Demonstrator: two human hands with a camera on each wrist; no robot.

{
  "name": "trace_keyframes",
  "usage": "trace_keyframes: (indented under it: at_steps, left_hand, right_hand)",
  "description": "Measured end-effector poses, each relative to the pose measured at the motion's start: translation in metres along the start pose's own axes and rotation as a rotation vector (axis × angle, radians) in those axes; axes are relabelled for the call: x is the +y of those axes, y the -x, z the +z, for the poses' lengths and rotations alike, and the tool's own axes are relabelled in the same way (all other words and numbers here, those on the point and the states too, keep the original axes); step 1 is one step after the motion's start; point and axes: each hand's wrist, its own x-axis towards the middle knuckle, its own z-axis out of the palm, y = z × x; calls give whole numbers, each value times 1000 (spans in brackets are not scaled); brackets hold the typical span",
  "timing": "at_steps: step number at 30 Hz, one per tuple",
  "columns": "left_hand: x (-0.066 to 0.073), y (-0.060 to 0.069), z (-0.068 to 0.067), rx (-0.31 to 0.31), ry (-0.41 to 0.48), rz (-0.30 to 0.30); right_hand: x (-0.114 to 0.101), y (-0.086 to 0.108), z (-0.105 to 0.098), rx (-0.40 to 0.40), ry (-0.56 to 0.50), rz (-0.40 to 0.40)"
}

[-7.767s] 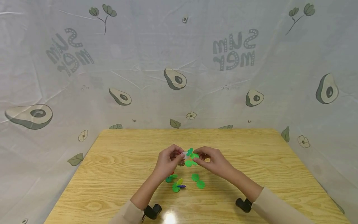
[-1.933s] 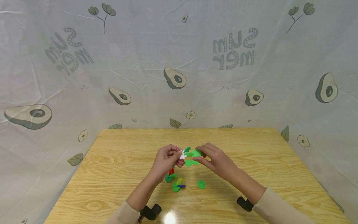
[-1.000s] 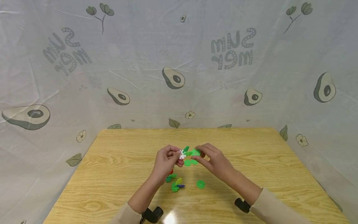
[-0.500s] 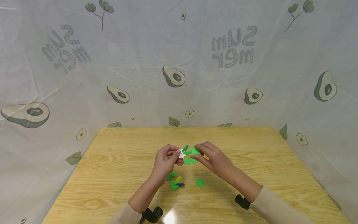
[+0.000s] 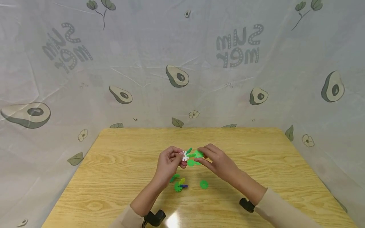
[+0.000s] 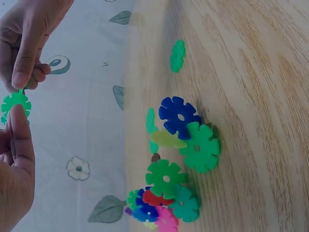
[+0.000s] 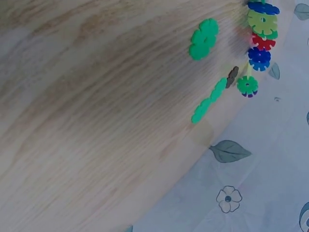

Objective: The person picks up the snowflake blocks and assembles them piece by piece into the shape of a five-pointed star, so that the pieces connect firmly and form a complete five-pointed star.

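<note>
Holds white notched disc [image 5: 185, 156] above the counter [image 5: 256, 158], pinched at the left edge by fingers of left hand [image 5: 170, 160], probably to leave the other slots uncovered. Grips green disc [image 5: 199, 154] between thumb and fingers of right hand [image 5: 215, 160], likely from the outer side to keep the middle unobstructed. Spans the gap with edge-on green piece [image 5: 192, 155], seemingly slotted crosswise (too small to tell how joined). Has teal piece [image 5: 189, 150] sticking up by the white disc. Shows green pair [image 5: 190, 162] on the counter below, with brown piece [image 7: 232, 76] just beside one end, perhaps for easy reach. Shows lone green disc [image 5: 204, 184] nearer the body, apart from the rest. Includes green, yellow and blue cluster [image 5: 178, 187] to the left, likely propped at angles by crosswise slotting. Crowds mixed-colour pile [image 6: 166, 178] near that, mostly behind left forearm [image 5: 148, 193] in head view. Ends at printed cloth [image 5: 142, 47] behind.
</note>
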Motion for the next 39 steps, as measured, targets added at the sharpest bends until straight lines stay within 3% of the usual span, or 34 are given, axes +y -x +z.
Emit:
trace_keyframes:
  at_steps: [8,13,20,31,39]
  left_hand:
    - [-1,-6,4,28,36,-15]
    - [-2,-9,6,67,42,-43]
    - [0,-10,7,65,114,-70]
    - [-1,-11,6,78,147,-103]
    - [-3,-10,7,71,212,-103]
  right_hand:
    - [0,0,1,41,-166,126]
    - [-1,-5,0,52,-152,175]
    - [-3,-8,0,63,-192,280]
    - [-6,-11,1,-9,-453,550]
    - [-8,-9,2,15,-651,632]
